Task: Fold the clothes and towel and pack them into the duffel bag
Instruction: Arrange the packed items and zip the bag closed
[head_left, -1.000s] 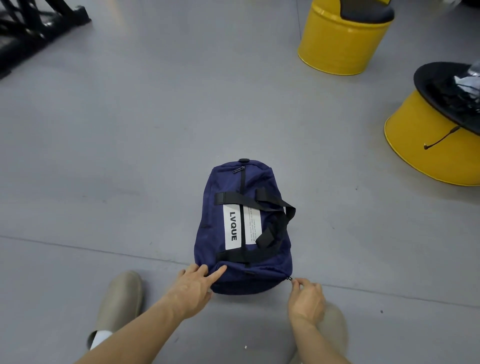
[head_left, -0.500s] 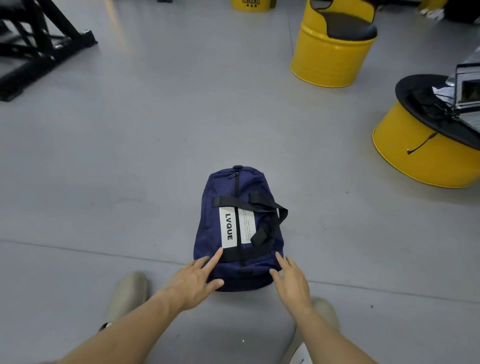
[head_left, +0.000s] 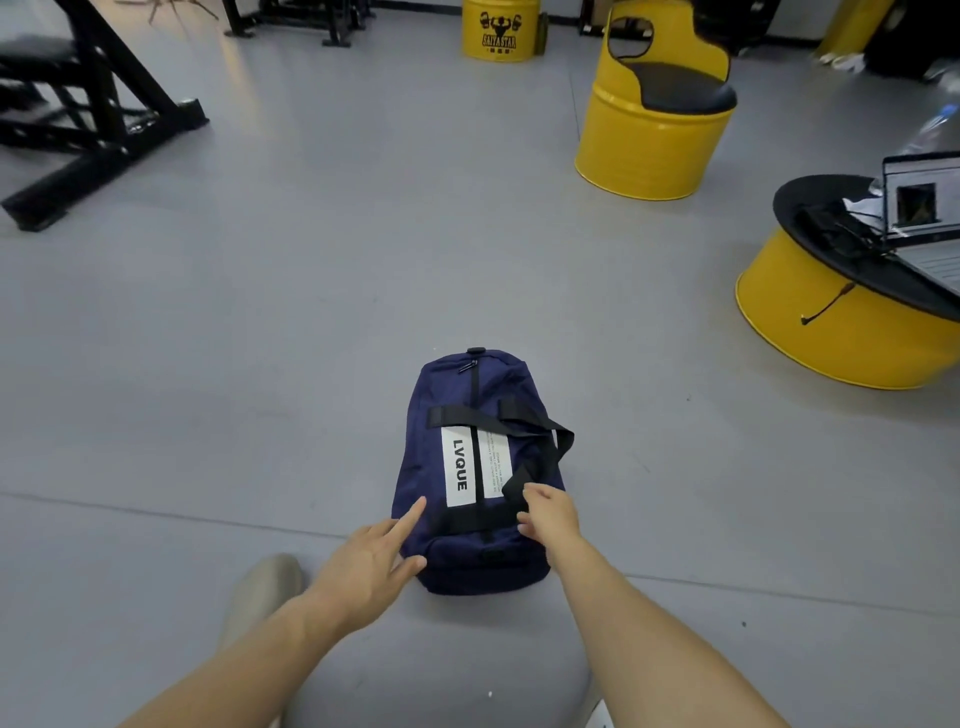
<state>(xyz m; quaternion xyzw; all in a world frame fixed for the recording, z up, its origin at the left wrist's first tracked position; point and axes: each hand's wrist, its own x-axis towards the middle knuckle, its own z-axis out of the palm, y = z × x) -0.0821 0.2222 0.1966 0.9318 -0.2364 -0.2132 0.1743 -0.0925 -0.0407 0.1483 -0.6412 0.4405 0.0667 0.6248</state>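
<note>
Risks tugging the bag (head_left: 426, 457) askew by the strap (head_left: 563, 444) just past curled fingers of right hand (head_left: 551, 514), grip unclear, left hand (head_left: 371, 564) fingers spread alongside.

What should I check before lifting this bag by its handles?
1. Zipper closed along the top: ok.
2. Bag lying flat on the floor: ok.
3. Left hand on the near end, fingers straight: ok.
4. Right hand grip on the handles: cannot tell; its fingers curl beside the strap.
5. Everything packed: cannot tell; the inside is hidden.
6. Yellow drum table apart from the bag: ok.
</note>
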